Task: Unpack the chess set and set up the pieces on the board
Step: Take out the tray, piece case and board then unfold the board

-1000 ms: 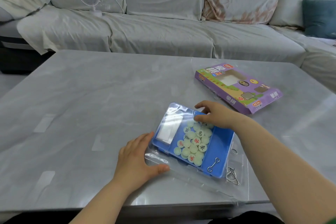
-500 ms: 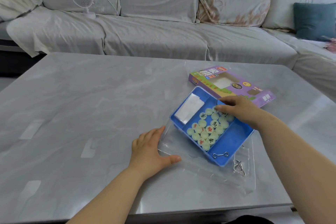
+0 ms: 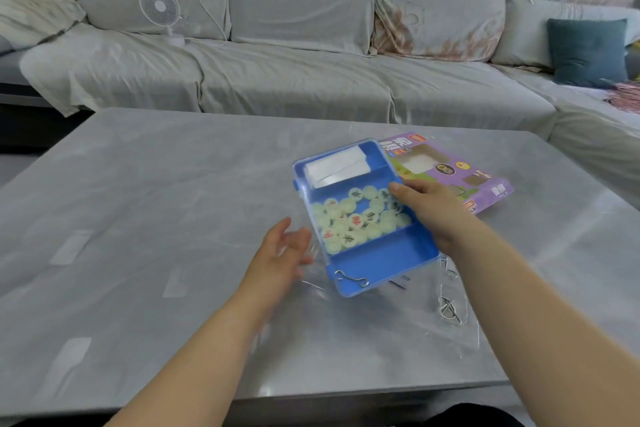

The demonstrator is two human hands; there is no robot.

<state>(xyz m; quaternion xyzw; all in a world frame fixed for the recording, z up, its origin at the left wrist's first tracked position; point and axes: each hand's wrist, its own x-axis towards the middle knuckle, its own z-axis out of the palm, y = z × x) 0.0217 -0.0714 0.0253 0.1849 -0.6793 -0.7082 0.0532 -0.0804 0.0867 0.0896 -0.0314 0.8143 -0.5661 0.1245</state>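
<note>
A blue plastic tray (image 3: 381, 263) is lifted and tilted above the grey table (image 3: 156, 204). My right hand (image 3: 433, 208) grips its right rim, thumb over the edge. Several pale round chess pieces (image 3: 356, 218) with red and dark characters fill its middle compartment. A folded white sheet (image 3: 336, 166) lies in the far compartment. A small metal wire puzzle (image 3: 349, 278) sits in the near one. My left hand (image 3: 282, 256) hovers with fingers apart at the tray's left side, over the clear plastic cover (image 3: 363, 329) on the table.
The purple cardboard box (image 3: 460, 170) lies flat behind the tray. More metal wire puzzles (image 3: 450, 305) rest on the clear plastic at the right. A grey sofa (image 3: 294, 73) with a small white fan (image 3: 160, 7) and a teal cushion (image 3: 587, 50) runs along the far side.
My right hand has raised the blue tray off the clear cover and carried it up and away from me. My left hand has lifted off the cover and opened.
</note>
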